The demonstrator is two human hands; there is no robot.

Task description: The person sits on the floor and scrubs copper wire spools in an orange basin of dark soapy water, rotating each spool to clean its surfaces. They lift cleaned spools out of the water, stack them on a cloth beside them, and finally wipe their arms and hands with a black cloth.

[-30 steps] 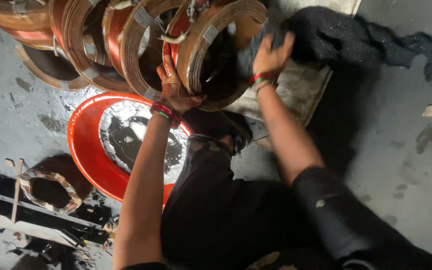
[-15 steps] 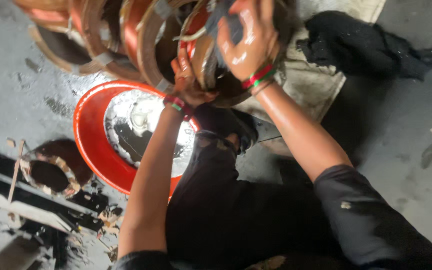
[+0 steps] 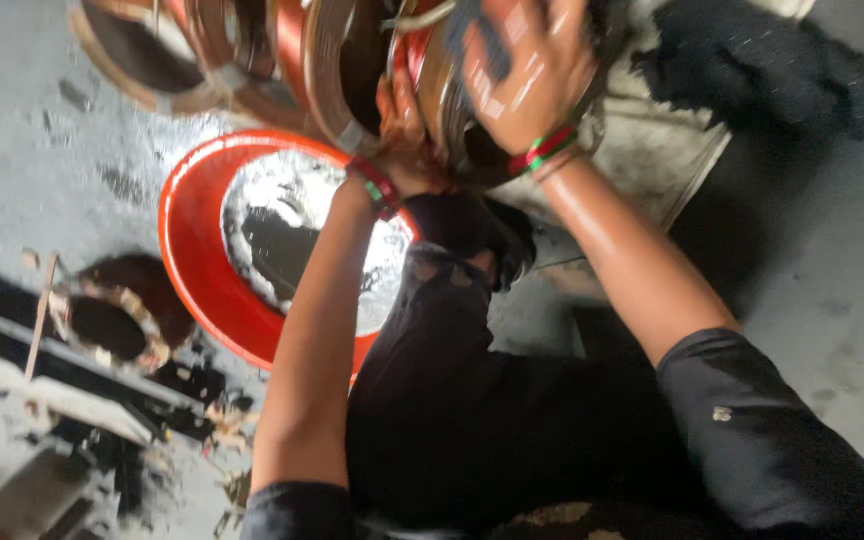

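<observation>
Right hand (image 3: 527,85): it is lying palm-down across the top of the nearest coil (image 3: 452,110), fingers spread and pressing a dark rag (image 3: 472,30) against the rim; a red and green band is circling the wrist.
Left hand (image 3: 407,150): it is reaching under the same coil from below, fingers curling up around the lower edge; the blur is hiding exactly how tightly they are closing.
Coil: it is standing on edge at the top of the view, just above the basin (image 3: 197,270), held between both hands and leaning against the row of coils (image 3: 242,60) to its left.
Row of coils: copper-coloured rings, banded with pale tape, are standing side by side on the grey floor (image 3: 42,150).
Basin: red and round, with a shiny wet bottom, it is sitting on the floor just left of the person's knee.
Small ring (image 3: 112,320): it is lying flat on the floor, left of the basin and apart from it.
Cloth (image 3: 752,70): a dark heap is lying on the floor at upper right, well apart from the hands.
Change: the right hand has slid further over the top of the coil since half a second ago, now covering more of the rim; the left hand is staying below; the view has moved closer, so the coils are filling more of the top edge.
</observation>
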